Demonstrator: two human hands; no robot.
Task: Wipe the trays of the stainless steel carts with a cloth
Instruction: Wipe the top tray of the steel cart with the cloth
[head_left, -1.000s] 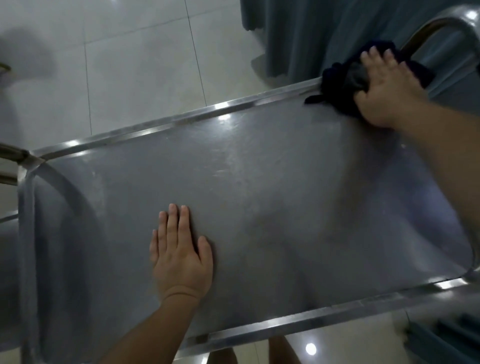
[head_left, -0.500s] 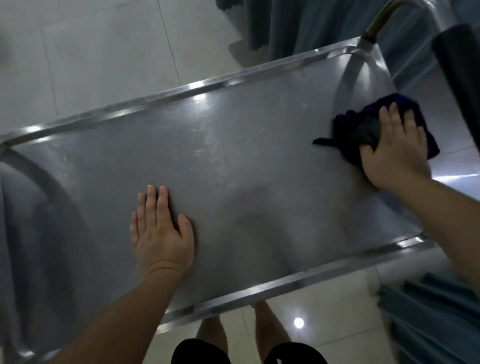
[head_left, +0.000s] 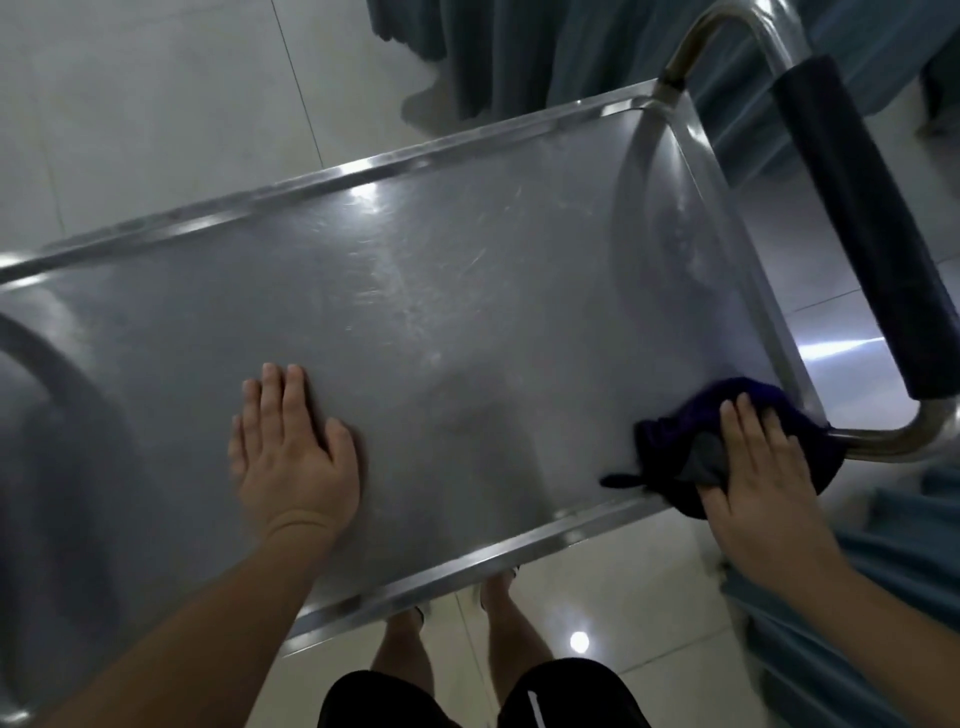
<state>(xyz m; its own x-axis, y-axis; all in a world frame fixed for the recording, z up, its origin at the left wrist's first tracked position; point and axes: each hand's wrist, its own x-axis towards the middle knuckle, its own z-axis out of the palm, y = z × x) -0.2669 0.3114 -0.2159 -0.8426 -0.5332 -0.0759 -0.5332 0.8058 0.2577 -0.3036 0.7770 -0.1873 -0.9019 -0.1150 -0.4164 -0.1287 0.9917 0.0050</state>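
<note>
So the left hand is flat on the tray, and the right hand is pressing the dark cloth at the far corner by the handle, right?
Not quite. The head view shows the right hand pressing the dark cloth at the near corner of the tray, by the handle, next to the person's legs. The left hand does lie flat on the tray.

Dim bluish light, glare streaks on the tray (head_left: 467, 291), soft motion blur, wide-angle edge bending
</note>
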